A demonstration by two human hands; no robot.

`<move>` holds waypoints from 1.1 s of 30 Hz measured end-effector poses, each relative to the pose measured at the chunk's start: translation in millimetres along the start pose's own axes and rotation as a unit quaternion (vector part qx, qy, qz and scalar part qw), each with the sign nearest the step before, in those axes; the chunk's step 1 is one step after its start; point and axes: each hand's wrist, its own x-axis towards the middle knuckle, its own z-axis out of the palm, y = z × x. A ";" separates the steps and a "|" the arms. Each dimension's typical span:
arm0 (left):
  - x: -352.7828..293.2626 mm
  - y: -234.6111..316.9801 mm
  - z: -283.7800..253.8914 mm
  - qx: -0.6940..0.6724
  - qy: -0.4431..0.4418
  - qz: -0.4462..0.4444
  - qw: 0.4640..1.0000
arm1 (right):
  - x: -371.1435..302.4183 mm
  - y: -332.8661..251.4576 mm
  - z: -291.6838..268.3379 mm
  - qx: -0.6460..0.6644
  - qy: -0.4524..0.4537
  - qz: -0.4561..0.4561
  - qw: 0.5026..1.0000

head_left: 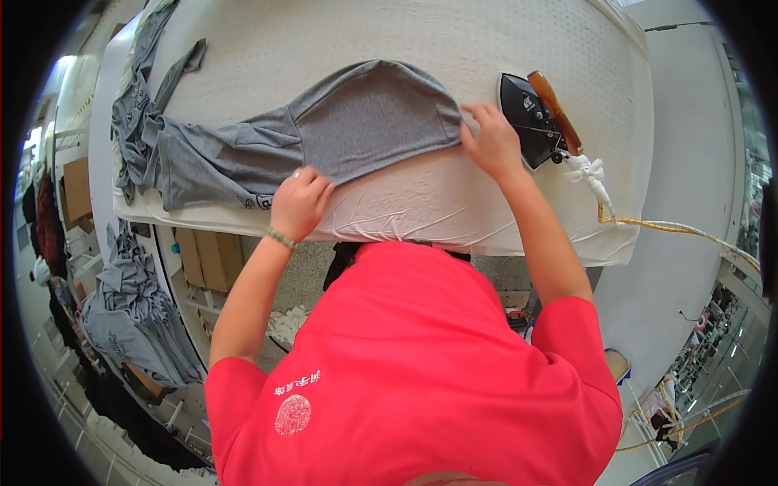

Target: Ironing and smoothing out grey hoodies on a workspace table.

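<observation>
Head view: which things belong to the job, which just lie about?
Apparently in the job:
grey garment, touched by left hand and right hand
white-covered table beneath it
iron beside right hand, untouched

Apparently just lying about:
cardboard box below table edge
grey clothes pile, lower left

The left grip [301,204] is touching and right grip [491,139] is pinching a grey fabric garment [373,113] on a white cloth-covered desk [267,49].

Grey knit garment [284,146]: lies left of the iron [528,121]. Section nearest the iron spread flat, smooth, far edge arched, narrowing to a seamed end just beside the iron; second seam crosses at its other end. Beyond that, cloth creased, dark print at near edge; farthest from iron, grey fabric bunched, separate pieces or one: cannot tell
</observation>
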 end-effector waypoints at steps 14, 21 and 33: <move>128.1 21.2 81.3 -0.027 0.023 0.174 0.984 | 24.0 -13.5 35.5 -0.001 -0.020 0.183 0.983; 150.1 51.8 96.3 0.000 0.054 0.123 0.991 | -12.4 5.5 21.3 0.110 -0.086 0.251 0.958; 103.4 46.2 91.1 0.000 0.007 0.162 0.987 | -32.2 -25.1 17.1 -0.022 0.039 0.018 0.999</move>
